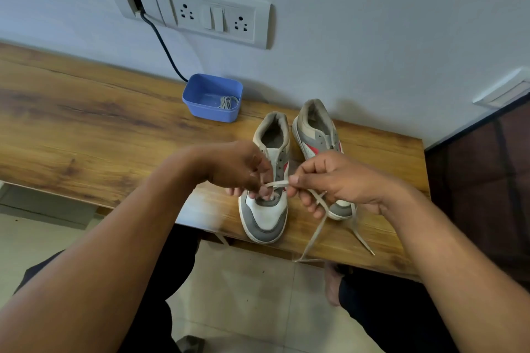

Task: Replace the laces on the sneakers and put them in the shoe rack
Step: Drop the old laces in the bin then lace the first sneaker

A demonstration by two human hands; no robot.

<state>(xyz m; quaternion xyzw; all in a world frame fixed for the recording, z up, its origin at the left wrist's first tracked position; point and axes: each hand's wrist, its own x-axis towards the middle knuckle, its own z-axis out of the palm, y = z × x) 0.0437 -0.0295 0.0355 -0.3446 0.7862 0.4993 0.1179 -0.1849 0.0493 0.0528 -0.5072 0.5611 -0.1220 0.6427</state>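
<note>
I find two grey-and-white sneakers standing side by side on the wooden table, toes toward me. The near sneaker is the one in hand. The far sneaker sits just beside it to the right, and I see no lace in the part of it that shows.

A flat pale lace is drawn taut across the lower eyelets of the near sneaker. My left hand has its fingers curled and pinches the lace at the eyelet row. My right hand pinches the other side between thumb and forefinger. Loose lengths trail from under the right hand across the table and past its front edge.

A blue plastic tub stands near the wall with a coiled spare lace inside. The shoe rack is not in view.

Handling assessment: the lace is light, limp and flat. I expect it to twist and to slip under a loose pinch, so I would take hold close to the stiff tip when threading. The sneaker is light and may slide on the smooth table when the lace is pulled. It should be steadied at the eyelet flaps or the sidewall. I judge the lacing to be at an early stage.
</note>
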